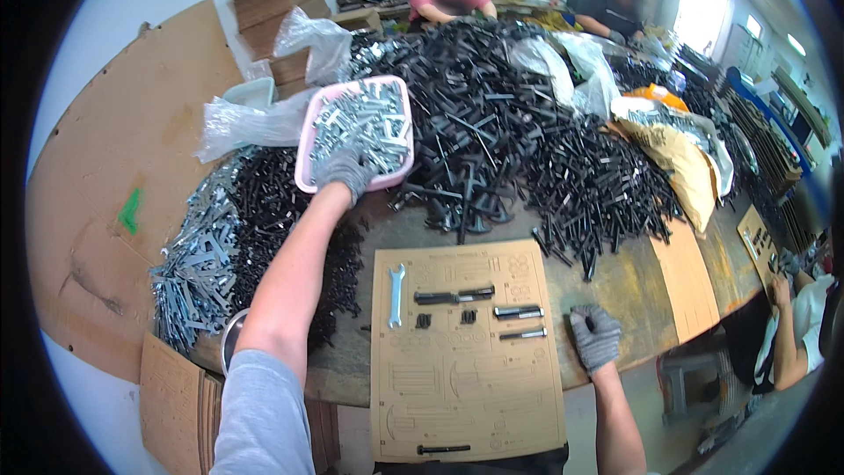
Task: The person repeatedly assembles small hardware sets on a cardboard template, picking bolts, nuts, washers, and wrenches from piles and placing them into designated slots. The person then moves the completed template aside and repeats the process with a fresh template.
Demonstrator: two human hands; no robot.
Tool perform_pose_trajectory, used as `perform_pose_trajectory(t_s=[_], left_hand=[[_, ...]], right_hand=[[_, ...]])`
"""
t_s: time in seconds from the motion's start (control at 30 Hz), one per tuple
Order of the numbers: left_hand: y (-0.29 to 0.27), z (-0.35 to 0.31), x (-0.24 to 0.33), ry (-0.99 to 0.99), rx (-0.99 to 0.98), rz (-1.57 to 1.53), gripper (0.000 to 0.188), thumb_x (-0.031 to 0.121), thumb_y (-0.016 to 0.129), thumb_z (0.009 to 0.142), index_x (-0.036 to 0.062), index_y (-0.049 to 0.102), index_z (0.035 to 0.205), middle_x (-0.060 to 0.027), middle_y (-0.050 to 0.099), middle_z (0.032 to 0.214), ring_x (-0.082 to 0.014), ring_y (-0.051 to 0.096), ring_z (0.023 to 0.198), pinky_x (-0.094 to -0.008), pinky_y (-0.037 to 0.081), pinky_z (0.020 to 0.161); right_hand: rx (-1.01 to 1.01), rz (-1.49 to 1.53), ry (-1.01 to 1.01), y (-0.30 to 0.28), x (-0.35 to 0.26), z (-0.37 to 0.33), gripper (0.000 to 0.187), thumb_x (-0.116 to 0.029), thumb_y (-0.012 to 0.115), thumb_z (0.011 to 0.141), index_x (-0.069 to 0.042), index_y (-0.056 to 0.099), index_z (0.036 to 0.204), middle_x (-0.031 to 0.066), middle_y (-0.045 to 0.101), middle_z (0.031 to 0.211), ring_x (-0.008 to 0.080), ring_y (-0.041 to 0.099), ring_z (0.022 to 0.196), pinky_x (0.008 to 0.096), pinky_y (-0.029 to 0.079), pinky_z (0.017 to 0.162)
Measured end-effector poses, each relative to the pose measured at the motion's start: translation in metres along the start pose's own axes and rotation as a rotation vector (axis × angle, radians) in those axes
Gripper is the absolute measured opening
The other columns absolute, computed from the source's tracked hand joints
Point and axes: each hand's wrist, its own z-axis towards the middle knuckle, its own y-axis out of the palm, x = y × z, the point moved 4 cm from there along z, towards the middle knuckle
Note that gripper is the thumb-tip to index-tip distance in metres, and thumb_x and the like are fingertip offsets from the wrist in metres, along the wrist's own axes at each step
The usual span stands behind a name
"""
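My left hand (349, 171), in a grey knit glove, reaches over the near rim of a pink plastic basin (406, 126). Its bent fingers dip among small silver metal parts (365, 119), and what they grip is hidden. My right hand (595, 336), gloved alike, rests curled at the table edge, right of a printed cardboard sheet (466, 387); whatever it may hold is out of sight. On the sheet lie a silver open-end wrench (396, 295), a long black bolt (454, 295), shorter bolts (519, 311), two small clusters of black pieces (424, 321) and another black bolt (444, 449) low down.
Heaps of black bolts (607, 189) and black hardware (475, 114) cover the table. Silver wrenches (195, 259) pile up at left. A torn paper sack (677, 163) sits at right. Two people work across the table; another person (791, 325) is at right. Cardboard (141, 176) stands left.
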Motion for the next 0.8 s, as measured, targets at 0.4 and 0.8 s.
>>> perform_pose_trajectory(t_s=[0.4, 0.8], left_hand=[[-0.026, -0.173, 0.074, 0.232, -0.068, -0.839, 0.015, 0.014, 0.066, 0.082, 0.0034, 0.06, 0.092, -0.0026, 0.062, 0.079, -0.0122, 0.057, 0.075, -0.0267, 0.049, 0.071], [0.035, -0.326, 0.133, 0.398, -0.209, -0.405, 0.019, 0.022, 0.067, 0.078, 0.0069, 0.062, 0.09, -0.0109, 0.06, 0.087, -0.029, 0.059, 0.082, -0.0388, 0.048, 0.073]], right_hand=[[-0.079, 0.147, 0.145, 0.004, 0.014, -0.001, 0.014, -0.014, 0.068, 0.083, -0.002, 0.068, 0.09, 0.0111, 0.068, 0.082, 0.015, 0.063, 0.07, 0.0288, 0.051, 0.067], [-0.545, -0.193, -0.429, 0.038, -0.107, -0.041, 0.024, -0.025, 0.064, 0.081, -0.01, 0.065, 0.099, 0.0095, 0.063, 0.095, 0.0281, 0.063, 0.082, 0.0363, 0.052, 0.071]])
